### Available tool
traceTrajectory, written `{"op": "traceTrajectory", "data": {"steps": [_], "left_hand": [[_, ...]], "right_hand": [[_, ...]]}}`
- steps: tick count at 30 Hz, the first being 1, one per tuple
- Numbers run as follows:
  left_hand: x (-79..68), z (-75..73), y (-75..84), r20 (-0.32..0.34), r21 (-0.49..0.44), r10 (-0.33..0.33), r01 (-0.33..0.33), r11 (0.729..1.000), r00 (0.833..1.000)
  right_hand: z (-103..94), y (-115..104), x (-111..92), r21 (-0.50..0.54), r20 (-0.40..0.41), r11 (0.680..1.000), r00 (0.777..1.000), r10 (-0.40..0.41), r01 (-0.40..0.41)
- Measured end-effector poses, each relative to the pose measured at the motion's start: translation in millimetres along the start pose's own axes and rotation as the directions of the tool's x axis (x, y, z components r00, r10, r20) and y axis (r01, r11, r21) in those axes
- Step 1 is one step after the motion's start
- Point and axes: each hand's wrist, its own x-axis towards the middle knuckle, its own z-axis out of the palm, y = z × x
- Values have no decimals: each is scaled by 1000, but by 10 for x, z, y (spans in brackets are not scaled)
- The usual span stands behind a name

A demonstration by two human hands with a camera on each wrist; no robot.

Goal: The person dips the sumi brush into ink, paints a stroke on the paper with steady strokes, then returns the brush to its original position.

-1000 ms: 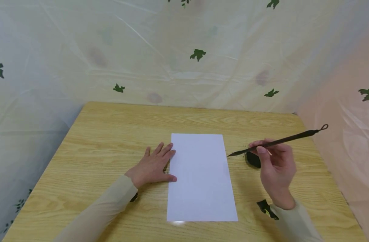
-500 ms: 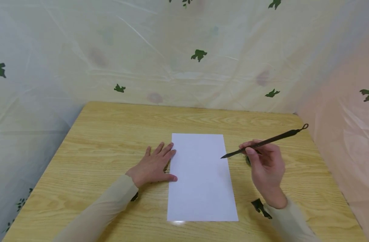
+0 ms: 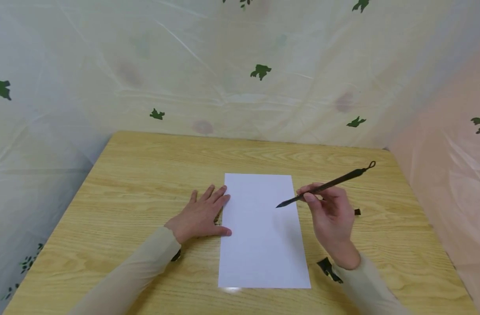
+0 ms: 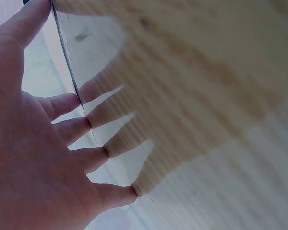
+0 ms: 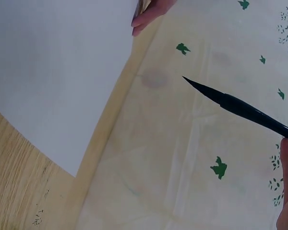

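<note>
A blank white sheet of paper (image 3: 259, 253) lies on the wooden table, long side toward the person. My left hand (image 3: 200, 216) rests flat at its left edge with fingers spread; the thumb and two fingertips lap onto the sheet. In the left wrist view the spread fingers (image 4: 93, 158) touch the glossy tabletop, which mirrors them. My right hand (image 3: 334, 214) pinches a dark writing brush (image 3: 338, 180) by its lower shaft, tilted with the looped end up to the right. The pointed black tip (image 5: 201, 88) hangs over the right half of the paper, apart from it in the right wrist view.
A small dark object (image 3: 357, 212) peeks out behind the right hand, mostly hidden. The wood-grain table (image 3: 145, 166) stretches around the paper. A pale curtain (image 3: 208, 65) printed with green shapes hangs along the table's back and sides.
My right hand has moved left with the brush, bringing its tip from beside the paper's right edge to above the sheet. It now covers most of the dark object. The left hand stays put.
</note>
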Motion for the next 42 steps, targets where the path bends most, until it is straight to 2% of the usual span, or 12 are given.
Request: {"op": "traceTrajectory", "data": {"steps": [7,17,36,42], "left_hand": [[-9,3,-12,9,-6,-11,11,1000,1000],[-1,-1,14,18,9,-32,32,999,999],[2,-7,29,24,29,-53,52,998,998],[-2,-8,21,28,18,-49,48,999,998]], "right_hand": [[147,26,-10,-41,22,999,1000,12,-11],[305,43,-41,-150,98,988,994,44,-29],[539,135,-124,-240,164,967,978,127,-85],[602,139,-121,-254,176,959,969,172,-124]]}}
